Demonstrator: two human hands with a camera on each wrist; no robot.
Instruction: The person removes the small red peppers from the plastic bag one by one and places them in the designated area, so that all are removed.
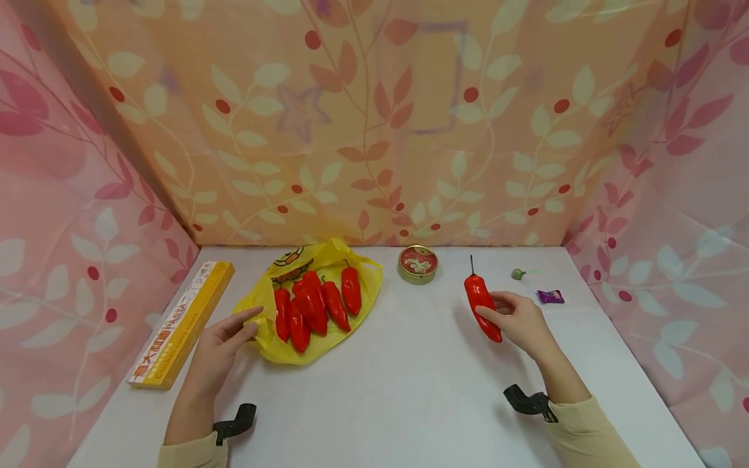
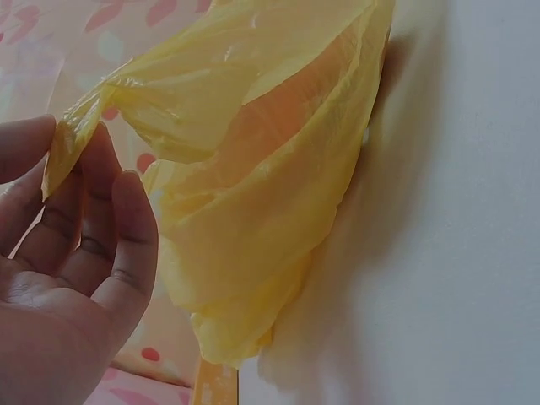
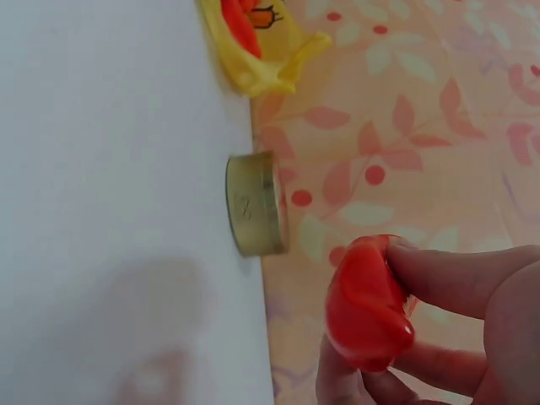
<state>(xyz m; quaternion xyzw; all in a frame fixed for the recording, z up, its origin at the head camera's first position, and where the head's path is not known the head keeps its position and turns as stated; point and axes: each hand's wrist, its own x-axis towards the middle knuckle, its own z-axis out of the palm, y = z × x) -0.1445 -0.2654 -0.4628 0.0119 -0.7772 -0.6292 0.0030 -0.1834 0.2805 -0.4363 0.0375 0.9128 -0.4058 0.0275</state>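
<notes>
A yellow plastic bag (image 1: 328,344) lies spread at the left of the table, with several red chili peppers (image 1: 310,305) on it. At its left edge, my left hand (image 1: 219,348) pinches the thin plastic between thumb and fingers; the left wrist view shows the gathered edge of the bag (image 2: 228,228) lifted there. Over the right side of the table, my right hand (image 1: 523,323) grips a single red chili pepper (image 1: 481,302) between thumb and fingers, its dark stem pointing away from me. That same pepper (image 3: 367,308) appears end-on in the right wrist view.
A round gold tin with a red lid (image 1: 418,264) stands at the back, between bag and right hand. A yellow pasta box (image 1: 181,325) lies along the left edge. Toward the back right are a small green lollipop (image 1: 517,274) and a purple wrapped candy (image 1: 551,297).
</notes>
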